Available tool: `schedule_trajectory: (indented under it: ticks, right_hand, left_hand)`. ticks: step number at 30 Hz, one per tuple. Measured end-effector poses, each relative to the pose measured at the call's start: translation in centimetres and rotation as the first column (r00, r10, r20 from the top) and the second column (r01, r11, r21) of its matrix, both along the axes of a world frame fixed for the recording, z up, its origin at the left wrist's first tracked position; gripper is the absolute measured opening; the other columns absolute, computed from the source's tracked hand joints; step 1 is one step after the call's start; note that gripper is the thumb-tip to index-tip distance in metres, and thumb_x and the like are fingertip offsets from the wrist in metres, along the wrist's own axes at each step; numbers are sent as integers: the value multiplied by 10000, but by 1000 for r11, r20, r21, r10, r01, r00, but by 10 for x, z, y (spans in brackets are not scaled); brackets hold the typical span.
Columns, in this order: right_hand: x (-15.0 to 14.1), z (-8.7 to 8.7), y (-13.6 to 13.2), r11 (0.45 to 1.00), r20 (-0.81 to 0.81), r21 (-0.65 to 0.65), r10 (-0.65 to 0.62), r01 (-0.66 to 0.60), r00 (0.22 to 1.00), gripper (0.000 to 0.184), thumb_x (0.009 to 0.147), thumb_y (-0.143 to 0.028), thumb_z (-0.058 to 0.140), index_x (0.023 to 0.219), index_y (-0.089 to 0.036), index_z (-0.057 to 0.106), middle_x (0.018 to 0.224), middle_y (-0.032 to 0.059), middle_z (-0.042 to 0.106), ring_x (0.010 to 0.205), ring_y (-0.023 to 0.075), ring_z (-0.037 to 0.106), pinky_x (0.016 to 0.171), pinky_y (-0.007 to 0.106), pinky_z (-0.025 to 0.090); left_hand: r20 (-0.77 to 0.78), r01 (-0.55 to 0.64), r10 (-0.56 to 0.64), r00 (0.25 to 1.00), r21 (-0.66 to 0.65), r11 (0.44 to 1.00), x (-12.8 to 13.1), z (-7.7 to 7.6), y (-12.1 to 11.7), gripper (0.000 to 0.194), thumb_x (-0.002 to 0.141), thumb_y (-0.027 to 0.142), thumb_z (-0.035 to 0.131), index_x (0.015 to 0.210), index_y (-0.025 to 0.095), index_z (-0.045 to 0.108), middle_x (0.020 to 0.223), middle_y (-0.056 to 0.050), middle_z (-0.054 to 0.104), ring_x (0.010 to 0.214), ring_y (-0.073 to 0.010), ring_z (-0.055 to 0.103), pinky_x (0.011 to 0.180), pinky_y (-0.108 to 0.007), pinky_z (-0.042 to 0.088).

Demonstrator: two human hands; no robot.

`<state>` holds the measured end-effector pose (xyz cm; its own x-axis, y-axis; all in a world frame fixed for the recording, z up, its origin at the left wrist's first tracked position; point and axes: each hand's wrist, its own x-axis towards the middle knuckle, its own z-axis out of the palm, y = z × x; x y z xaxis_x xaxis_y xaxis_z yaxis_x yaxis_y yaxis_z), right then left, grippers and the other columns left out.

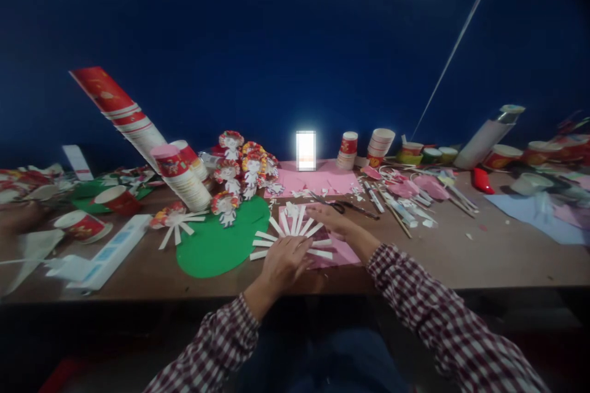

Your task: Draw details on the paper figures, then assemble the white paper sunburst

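My left hand (286, 263) lies flat over the middle of a paper cup cut into white strips (322, 253), which fan out all round it. Fingers stretched, my right hand (330, 221) hovers at or touches the strips on the far right side; contact is hard to tell. Under the cut cup is pink paper (345, 253). Scissors (340, 206) lie just beyond my right hand. Left of the hands sits a rounded green sheet (216, 252), with another fanned cut cup (177, 226) beside it. My left hand hides the cup's centre.
Leaning stacks of paper cups (187, 181) and several paper dolls (251, 175) stand at the back left. A white power strip (115, 249) lies nearer the front. On the right are sticks (399, 221), paper scraps and a red object (482, 180). A blurred hand (21, 216) shows far left.
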<state>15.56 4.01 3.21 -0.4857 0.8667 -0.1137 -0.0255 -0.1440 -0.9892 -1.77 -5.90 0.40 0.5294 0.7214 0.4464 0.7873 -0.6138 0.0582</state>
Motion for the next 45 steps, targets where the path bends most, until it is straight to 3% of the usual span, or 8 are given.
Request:
schedule_trajectory:
  ticks: [9, 15, 20, 24, 27, 35, 39, 45]
  right_hand:
    - [13, -2, 9, 999, 91, 43, -21, 17, 996, 417, 778, -405, 677, 1119, -173, 615, 989, 58, 674, 755, 127, 599, 640, 236, 492]
    - [10, -6, 10, 998, 115, 62, -41, 34, 993, 417, 764, -327, 693, 1129, -153, 592, 939, 59, 672, 747, 125, 608, 626, 233, 505]
    - [11, -10, 3, 996, 165, 71, -66, 55, 984, 401, 693, -191, 691, 1075, -134, 584, 869, 46, 638, 664, 126, 612, 597, 271, 528]
    - [27, -12, -13, 992, 223, 117, -66, 40, 973, 361, 624, -130, 700, 978, -139, 630, 753, 9, 617, 645, 127, 599, 563, 240, 503]
    - [38, -14, -28, 990, 296, 112, 45, -81, 954, 392, 635, -152, 693, 1020, -159, 621, 719, -10, 624, 612, 126, 609, 551, 234, 500]
    - [43, -15, -59, 986, 235, -28, 165, -163, 958, 433, 641, -193, 724, 1058, -160, 616, 812, 8, 605, 678, 139, 623, 579, 255, 527]
    - [47, -18, -67, 983, 236, -50, 184, -177, 954, 439, 654, -208, 724, 1077, -167, 617, 825, 12, 609, 681, 146, 621, 586, 268, 520]
    - [56, -20, -78, 991, 308, -11, 133, -137, 942, 458, 656, -168, 694, 1107, -148, 615, 798, 4, 587, 676, 132, 591, 575, 241, 495]
  left_hand:
    - [44, 0, 4, 999, -94, 996, -4, -11, 4, 172, 897, 219, 519, 1038, 188, 614, 1047, -86, 649, 976, -215, 609, 855, -367, 505]
    - [79, -20, 27, 997, -88, 996, -7, -13, 2, 198, 888, 210, 524, 1060, 188, 620, 1055, -95, 653, 972, -219, 603, 845, -370, 501]
    - [190, -250, 253, 949, -36, 967, -41, -12, -11, 225, 886, 260, 528, 1078, 207, 634, 1077, -96, 668, 986, -243, 601, 861, -377, 477]
    - [272, -508, 516, 812, -107, 855, -79, -10, -24, 256, 873, 330, 530, 1073, 222, 647, 1055, -98, 667, 987, -260, 600, 866, -365, 459]
    - [264, -581, 629, 731, -243, 777, -94, -8, -27, 266, 854, 379, 535, 1030, 225, 663, 986, -87, 685, 917, -248, 627, 787, -319, 467]
    - [205, -528, 682, 702, -493, 692, -75, 2, 1, 312, 821, 461, 553, 972, 235, 707, 952, -97, 728, 866, -262, 658, 686, -283, 427]
    - [282, -482, 679, 678, -527, 700, -60, 10, 19, 245, 749, 451, 637, 847, 245, 726, 822, -85, 726, 753, -247, 643, 624, -263, 386]
    - [209, -411, 589, 780, -540, 735, -40, 17, 34, 194, 795, 372, 582, 738, 223, 693, 745, -60, 702, 717, -205, 626, 633, -251, 376]
